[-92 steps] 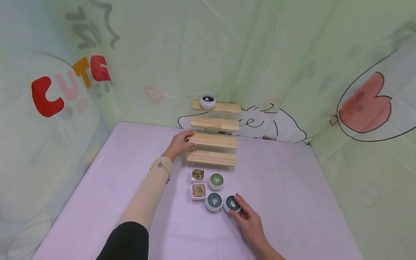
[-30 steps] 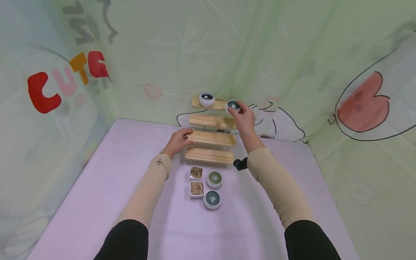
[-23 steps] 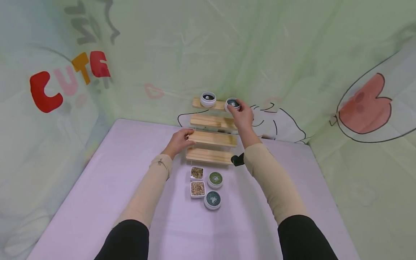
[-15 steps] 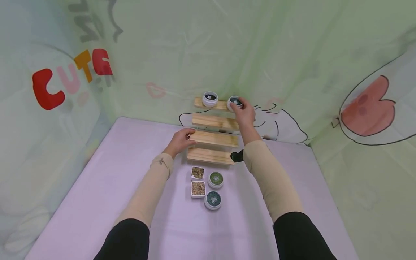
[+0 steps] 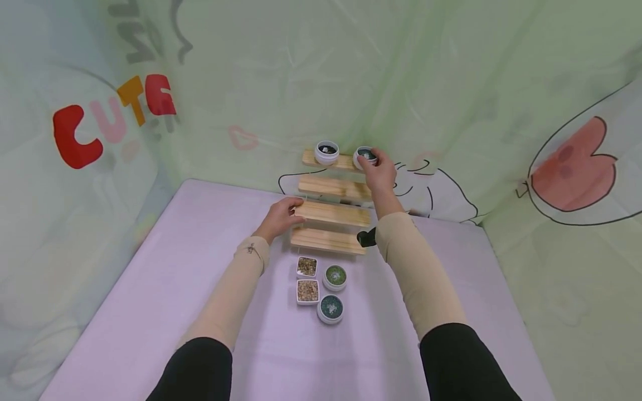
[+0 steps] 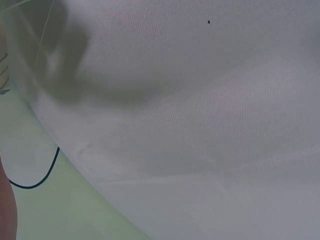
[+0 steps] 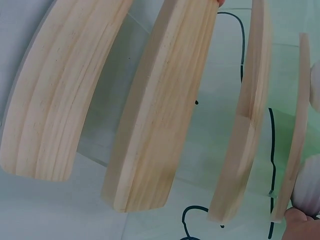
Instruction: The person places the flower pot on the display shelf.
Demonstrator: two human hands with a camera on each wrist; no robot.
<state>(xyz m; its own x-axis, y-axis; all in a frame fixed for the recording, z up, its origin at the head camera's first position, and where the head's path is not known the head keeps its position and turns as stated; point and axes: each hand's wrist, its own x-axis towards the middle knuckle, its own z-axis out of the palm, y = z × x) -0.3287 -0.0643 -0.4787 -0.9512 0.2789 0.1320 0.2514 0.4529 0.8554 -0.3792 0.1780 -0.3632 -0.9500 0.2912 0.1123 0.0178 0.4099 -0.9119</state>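
Clasping a round white pot (image 5: 364, 151), the right hand (image 5: 381, 174) holds it at the right end of the far shelf (image 5: 346, 162). The left hand (image 5: 277, 219) pinches a nearer shelf (image 5: 333, 213), seemingly for steadiness, though contact is partly hidden.

A pale lilac tabletop (image 5: 271, 356) carries a wooden shelf stand (image 5: 332, 213) toward its back edge, its four planks rising like steps away from the viewer. Directly on the tabletop, in front of the lowest plank (image 5: 328, 241), sit two square white cups, the rear cup (image 5: 307, 267) just behind the front cup (image 5: 308, 292), both filled with brownish bits; to their right are a round green-filled pot (image 5: 335, 276) and, nearer, a round teal-filled pot (image 5: 331, 308). The top plank (image 5: 343, 162) bears a dark-filled white pot (image 5: 327, 153) toward its left; a second teal-filled pot (image 5: 366, 152) is at its right end
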